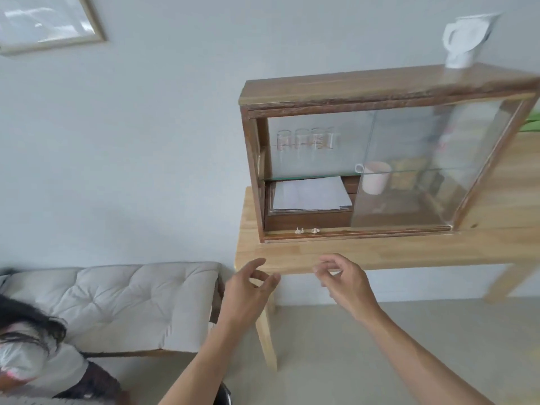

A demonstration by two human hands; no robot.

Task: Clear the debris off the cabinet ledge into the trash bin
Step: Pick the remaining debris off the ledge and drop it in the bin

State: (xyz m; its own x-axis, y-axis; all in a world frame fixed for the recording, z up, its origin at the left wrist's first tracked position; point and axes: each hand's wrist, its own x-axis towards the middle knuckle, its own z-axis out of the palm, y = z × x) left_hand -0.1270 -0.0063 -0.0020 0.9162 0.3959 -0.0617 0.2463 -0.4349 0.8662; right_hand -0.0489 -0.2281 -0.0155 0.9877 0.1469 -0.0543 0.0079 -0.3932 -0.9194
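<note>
1. Small pale debris (306, 230) is seen on the cabinet ledge (380, 231), above both hands and apart from them.
2. The left hand (248, 290) and right hand (346, 285) are held empty, fingers loosely curled, before the table (409, 252).

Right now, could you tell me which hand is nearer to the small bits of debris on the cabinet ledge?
The right hand, narrowly. It hovers below the debris, slightly to the right. The left hand is below and farther left. Both are open and empty at the table's front edge.
</note>
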